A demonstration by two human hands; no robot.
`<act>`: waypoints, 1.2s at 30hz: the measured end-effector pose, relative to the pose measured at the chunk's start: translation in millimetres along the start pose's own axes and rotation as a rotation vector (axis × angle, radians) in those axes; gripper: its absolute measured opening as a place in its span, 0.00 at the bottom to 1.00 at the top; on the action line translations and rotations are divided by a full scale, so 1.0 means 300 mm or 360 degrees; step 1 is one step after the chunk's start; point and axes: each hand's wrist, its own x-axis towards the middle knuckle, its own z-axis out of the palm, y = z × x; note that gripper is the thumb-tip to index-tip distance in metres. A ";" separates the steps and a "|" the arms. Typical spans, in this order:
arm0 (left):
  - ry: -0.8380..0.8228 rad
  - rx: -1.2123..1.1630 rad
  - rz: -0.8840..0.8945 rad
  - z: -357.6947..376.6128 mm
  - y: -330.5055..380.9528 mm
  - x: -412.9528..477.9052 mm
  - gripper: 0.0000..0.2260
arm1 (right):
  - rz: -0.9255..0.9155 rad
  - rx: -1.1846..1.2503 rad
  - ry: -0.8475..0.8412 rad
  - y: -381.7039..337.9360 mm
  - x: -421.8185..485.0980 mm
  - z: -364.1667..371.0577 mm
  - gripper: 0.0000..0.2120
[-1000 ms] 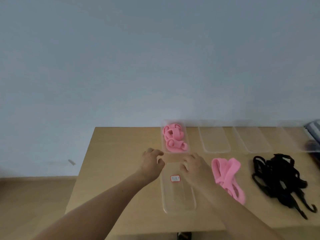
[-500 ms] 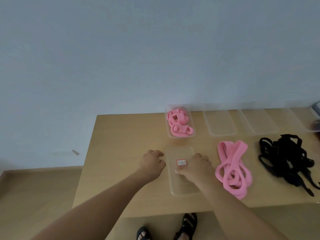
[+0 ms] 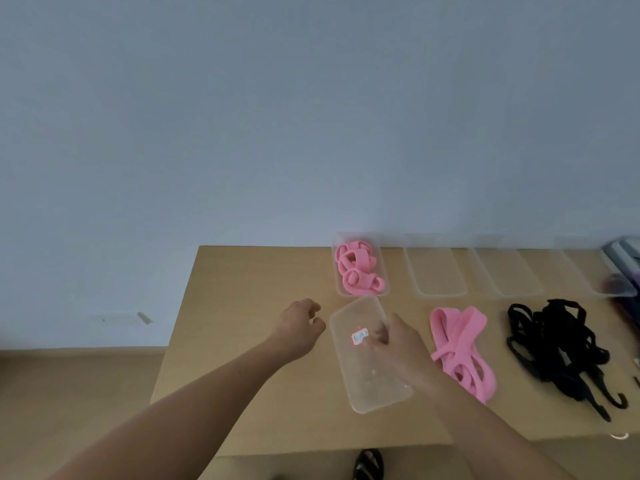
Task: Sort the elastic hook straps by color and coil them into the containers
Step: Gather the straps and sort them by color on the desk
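Note:
A clear plastic lid or shallow container point(image 3: 367, 372) with a red-and-white sticker lies skewed at the table's near middle. My right hand point(image 3: 403, 348) grips its right edge, and the fingers show through the plastic. My left hand point(image 3: 298, 327) hovers just left of it, loosely curled and holding nothing. Behind it a clear container point(image 3: 334, 268) holds coiled pink straps point(image 3: 356, 271). A loose bunch of pink straps point(image 3: 457, 341) lies right of my right hand. A tangle of black hook straps point(image 3: 554, 344) lies further right.
Three empty clear containers point(image 3: 436, 271) point(image 3: 505, 275) point(image 3: 581, 271) line the back of the wooden table point(image 3: 249, 306). A dark object point(image 3: 623, 261) sits at the far right edge. A sandalled foot point(image 3: 369, 464) shows below the table's front edge.
The clear piece has turned askew and its right side has come up in my right hand. My left hand has drawn slightly away from its left edge.

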 end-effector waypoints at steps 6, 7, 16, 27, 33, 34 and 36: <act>0.0022 -0.0330 -0.0051 -0.068 0.104 0.077 0.13 | -0.0177 0.0253 0.0307 -0.139 0.129 -0.143 0.08; 0.0034 -0.0387 -0.0037 -0.077 0.131 0.098 0.11 | -0.0163 0.0279 0.0309 -0.160 0.166 -0.161 0.08; 0.0208 -0.0332 -0.0244 -0.093 0.250 0.330 0.06 | -0.0057 0.0179 0.0045 -0.228 0.492 -0.173 0.12; 0.0250 -0.0175 -0.0319 -0.009 0.221 0.426 0.06 | -0.0129 -0.0330 0.0214 -0.149 0.596 -0.134 0.21; 0.0245 -0.0241 -0.0278 0.009 0.205 0.431 0.06 | -0.0096 -0.0109 0.0233 -0.105 0.596 -0.136 0.21; 0.0240 -0.0279 -0.0288 0.011 0.205 0.432 0.06 | -0.0104 -0.0082 0.0245 -0.103 0.598 -0.135 0.21; 0.0215 -0.0419 -0.0341 0.015 0.203 0.436 0.05 | -0.0113 -0.0043 0.0230 -0.104 0.608 -0.132 0.20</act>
